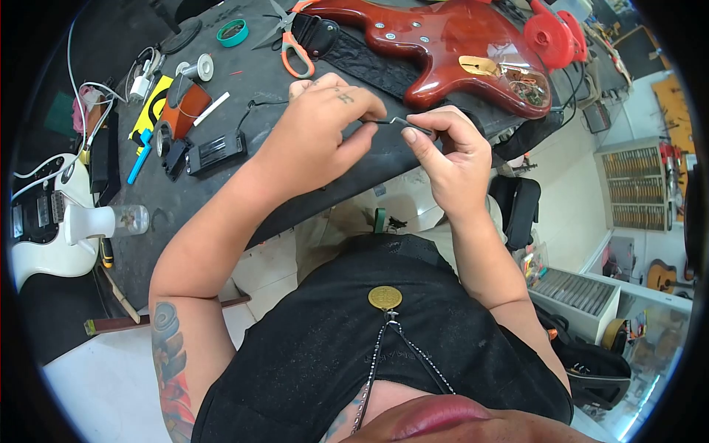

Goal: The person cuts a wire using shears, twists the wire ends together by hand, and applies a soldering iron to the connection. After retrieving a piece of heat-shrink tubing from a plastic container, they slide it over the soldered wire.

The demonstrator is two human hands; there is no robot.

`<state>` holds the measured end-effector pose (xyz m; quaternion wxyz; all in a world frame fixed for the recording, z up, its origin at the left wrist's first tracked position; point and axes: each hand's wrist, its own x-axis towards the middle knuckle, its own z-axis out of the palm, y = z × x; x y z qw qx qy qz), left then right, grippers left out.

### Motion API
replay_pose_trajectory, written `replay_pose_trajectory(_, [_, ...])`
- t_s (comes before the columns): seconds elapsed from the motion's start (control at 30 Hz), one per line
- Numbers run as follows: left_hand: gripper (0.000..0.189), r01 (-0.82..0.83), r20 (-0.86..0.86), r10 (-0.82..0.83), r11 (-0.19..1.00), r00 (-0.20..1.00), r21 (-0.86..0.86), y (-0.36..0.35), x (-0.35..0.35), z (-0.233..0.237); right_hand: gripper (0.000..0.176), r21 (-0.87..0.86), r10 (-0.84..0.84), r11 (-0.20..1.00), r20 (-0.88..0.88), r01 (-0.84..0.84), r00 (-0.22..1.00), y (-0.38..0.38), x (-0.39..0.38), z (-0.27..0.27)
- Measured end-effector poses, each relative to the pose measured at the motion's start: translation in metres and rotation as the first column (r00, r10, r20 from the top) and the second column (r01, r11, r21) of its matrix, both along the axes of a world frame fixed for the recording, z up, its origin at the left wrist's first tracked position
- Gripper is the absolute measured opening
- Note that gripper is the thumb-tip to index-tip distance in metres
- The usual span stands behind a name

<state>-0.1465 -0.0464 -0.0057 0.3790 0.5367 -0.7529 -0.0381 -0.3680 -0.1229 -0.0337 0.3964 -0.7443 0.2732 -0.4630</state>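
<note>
My left hand (317,136) is closed in a pinch, with a thin black wire (381,122) coming out between thumb and fingers. Facing it, my right hand (456,159) pinches a thin wire with a bent, shiny end (399,119). The two ends are close together in the gap between my hands. Behind my left hand a black lead (253,104) runs down to a black battery holder (216,153) lying on the dark bench. Both hands are raised over the bench's front edge.
A glossy red-brown guitar body (458,44) with an exposed wiring cavity lies at the back. Orange-handled scissors (295,53), a solder spool (199,69), a green tape roll (232,32) and a blue tool (140,156) are on the bench. A white guitar (55,247) is at left.
</note>
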Motion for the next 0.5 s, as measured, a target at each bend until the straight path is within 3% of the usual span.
replay_pose_trajectory(0.17, [0.013,0.038,-0.030,-0.037,0.999,0.999,0.035,-0.002,0.002,-0.001,0.020,-0.007,0.043,0.999,-0.011,-0.043,0.999,-0.003,-0.004,-0.002])
replay_pose_trajectory(0.3, [0.011,0.019,0.097,-0.018,1.000,0.995,-0.003,-0.002,0.001,0.002,0.020,-0.051,0.036,0.998,-0.022,-0.037,0.999,-0.003,-0.004,-0.003])
replay_pose_trajectory(0.37, [0.010,0.022,0.125,-0.019,0.999,0.992,-0.023,-0.004,0.002,-0.001,0.019,0.088,0.080,0.993,0.010,-0.081,0.997,-0.003,-0.006,-0.003])
replay_pose_trajectory(0.4, [0.010,0.080,-0.002,-0.080,0.996,0.997,0.024,-0.007,0.004,-0.006,0.019,0.087,0.081,0.993,0.010,-0.081,0.997,-0.002,-0.005,-0.004])
replay_pose_trajectory(0.43, [0.010,0.144,-0.132,-0.135,0.988,0.982,0.062,-0.010,0.006,-0.008,0.018,0.301,0.127,0.937,0.178,-0.177,0.976,0.000,-0.005,-0.006])
replay_pose_trajectory(0.47, [0.010,0.146,-0.139,-0.136,0.987,0.981,0.069,-0.005,0.004,-0.009,0.018,0.489,0.124,0.823,0.344,-0.290,0.931,0.008,-0.006,-0.008])
replay_pose_trajectory(0.5, [0.010,0.190,-0.197,-0.171,0.978,0.965,0.082,-0.006,0.005,-0.009,0.018,0.486,0.126,0.824,0.344,-0.291,0.931,0.010,-0.005,-0.010])
